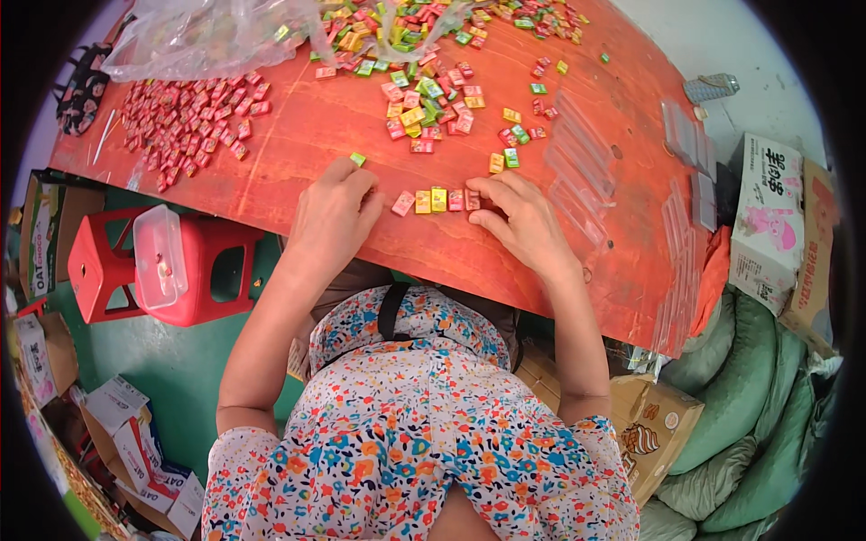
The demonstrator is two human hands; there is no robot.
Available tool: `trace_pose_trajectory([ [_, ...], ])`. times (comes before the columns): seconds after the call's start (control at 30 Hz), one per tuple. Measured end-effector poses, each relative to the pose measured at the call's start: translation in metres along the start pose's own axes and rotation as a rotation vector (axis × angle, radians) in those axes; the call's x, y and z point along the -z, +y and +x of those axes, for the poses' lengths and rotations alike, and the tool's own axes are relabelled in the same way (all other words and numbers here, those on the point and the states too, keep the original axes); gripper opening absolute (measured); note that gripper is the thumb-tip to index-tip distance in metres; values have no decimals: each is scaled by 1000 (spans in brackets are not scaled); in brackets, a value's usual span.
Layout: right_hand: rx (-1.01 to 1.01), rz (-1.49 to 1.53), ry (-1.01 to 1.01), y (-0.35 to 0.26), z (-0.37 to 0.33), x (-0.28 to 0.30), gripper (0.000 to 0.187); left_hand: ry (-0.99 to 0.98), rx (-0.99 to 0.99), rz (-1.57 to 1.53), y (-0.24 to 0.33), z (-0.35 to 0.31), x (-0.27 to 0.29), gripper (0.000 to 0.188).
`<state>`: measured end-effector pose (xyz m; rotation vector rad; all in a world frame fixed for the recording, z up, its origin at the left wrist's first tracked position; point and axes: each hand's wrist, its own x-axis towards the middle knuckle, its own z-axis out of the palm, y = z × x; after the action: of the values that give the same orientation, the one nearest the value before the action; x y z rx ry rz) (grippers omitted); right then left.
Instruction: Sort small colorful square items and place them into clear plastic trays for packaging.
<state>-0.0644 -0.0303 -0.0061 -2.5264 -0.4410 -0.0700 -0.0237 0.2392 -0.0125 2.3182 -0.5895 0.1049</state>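
Small wrapped candies stand in a short row near the table's front edge. From the left come a tilted pink candy (403, 204), a yellow candy (422, 202), another yellow candy (439, 199), a pink-red candy (456, 199) and a red candy (472, 200). My right hand (523, 216) has the red candy at the row's right end between index finger and thumb. Left of the row, my left hand (332, 215) rests with loosely curved fingers apart from the thumb, holding nothing visible. A green candy (358, 160) lies just beyond its fingers.
The red table (316, 117) carries a heap of red candies (194, 122), a mixed pile (428, 99) and a clear plastic bag (212, 41). Clear plastic strips (577, 171) lie at right. Red stools (194, 270) with a clear tub (160, 257) stand left; cartons (767, 216) stand right.
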Motion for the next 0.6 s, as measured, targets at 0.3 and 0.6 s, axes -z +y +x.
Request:
trace_pose_trajectory([
  [0.3, -66, -114, 208, 27, 12, 26, 29, 109, -137, 139, 11, 36, 3, 20],
  [0.6, 57, -184, 164, 38, 28, 23, 30, -147, -110, -53, 17, 2, 8, 28],
])
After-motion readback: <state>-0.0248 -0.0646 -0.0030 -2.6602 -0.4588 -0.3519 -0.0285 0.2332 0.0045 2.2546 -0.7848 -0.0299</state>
